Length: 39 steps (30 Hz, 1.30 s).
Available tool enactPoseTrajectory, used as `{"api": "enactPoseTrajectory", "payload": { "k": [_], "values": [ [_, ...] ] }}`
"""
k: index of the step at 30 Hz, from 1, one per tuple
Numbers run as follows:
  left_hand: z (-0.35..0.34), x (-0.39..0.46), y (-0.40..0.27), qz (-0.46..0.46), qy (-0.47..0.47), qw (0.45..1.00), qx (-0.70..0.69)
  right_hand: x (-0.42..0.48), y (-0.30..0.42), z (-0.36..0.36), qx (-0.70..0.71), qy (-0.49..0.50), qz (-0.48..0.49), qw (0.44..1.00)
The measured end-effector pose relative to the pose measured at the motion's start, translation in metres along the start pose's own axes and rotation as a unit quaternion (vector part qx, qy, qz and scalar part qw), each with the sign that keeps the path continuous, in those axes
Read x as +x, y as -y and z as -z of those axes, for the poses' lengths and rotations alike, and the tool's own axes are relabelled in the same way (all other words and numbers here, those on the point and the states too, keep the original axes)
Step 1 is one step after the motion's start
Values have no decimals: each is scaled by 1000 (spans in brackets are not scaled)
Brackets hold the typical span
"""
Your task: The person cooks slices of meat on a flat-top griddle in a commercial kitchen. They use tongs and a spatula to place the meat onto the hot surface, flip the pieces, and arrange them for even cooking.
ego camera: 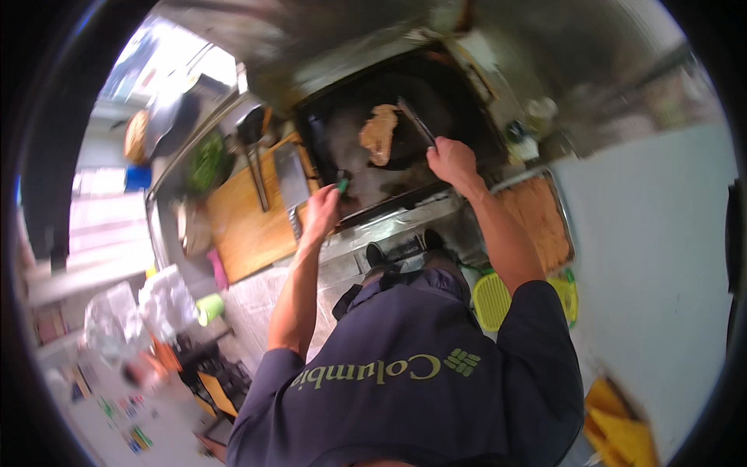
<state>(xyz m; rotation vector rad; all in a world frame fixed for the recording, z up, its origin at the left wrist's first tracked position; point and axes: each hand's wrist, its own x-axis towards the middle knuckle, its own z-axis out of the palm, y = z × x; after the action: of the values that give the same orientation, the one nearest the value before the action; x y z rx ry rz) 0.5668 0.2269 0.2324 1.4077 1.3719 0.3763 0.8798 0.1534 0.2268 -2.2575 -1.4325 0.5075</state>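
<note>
A dark flat griddle point(432, 87) lies before me with a browned flat piece of food point(380, 134) near its middle. My right hand point(454, 163) grips the handle of a long, narrow metal utensil point(417, 121), whose far end is just right of the food; its exact kind is unclear. At the griddle's near left edge, my left hand point(324, 209) is closed on a small green-ended object point(343, 182), blurred and partly hidden by the fingers. Left of the griddle, a cleaver point(292, 175) rests on a wooden cutting board point(245, 233), its handle close to my left hand.
Long-handled utensils point(258, 175) lie across the board. Beyond it are green leaves point(207, 162) in a container. A tray of brown contents point(540, 219) is at right, with a yellow-green basket point(492, 300) below it. A blurred person point(146, 373) is at lower left.
</note>
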Motion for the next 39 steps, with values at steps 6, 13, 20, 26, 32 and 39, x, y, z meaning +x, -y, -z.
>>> {"api": "enactPoseTrajectory", "payload": {
  "k": [6, 13, 20, 26, 32, 39],
  "values": [
    [18, 0, 26, 37, 26, 987, -157, -132, -65, 8, 56, -71, -114, 989],
    [26, 26, 22, 115, 48, 969, -215, -322, -133, 13, 6, -39, -412, 910],
    [10, 33, -5, 91, 70, 972, -207, -392, -163, 6, -22, 2, -511, 859],
    [-1, 28, -15, 90, 77, 977, -180, -371, -157, -7, -39, 22, -450, 892],
    [-4, 25, -14, 88, 74, 977, -177, -341, -152, -3, -56, 14, -418, 906],
    [3, 21, -16, 75, 79, 978, -177, -323, -153, 0, -29, 45, -427, 903]
  ]
}}
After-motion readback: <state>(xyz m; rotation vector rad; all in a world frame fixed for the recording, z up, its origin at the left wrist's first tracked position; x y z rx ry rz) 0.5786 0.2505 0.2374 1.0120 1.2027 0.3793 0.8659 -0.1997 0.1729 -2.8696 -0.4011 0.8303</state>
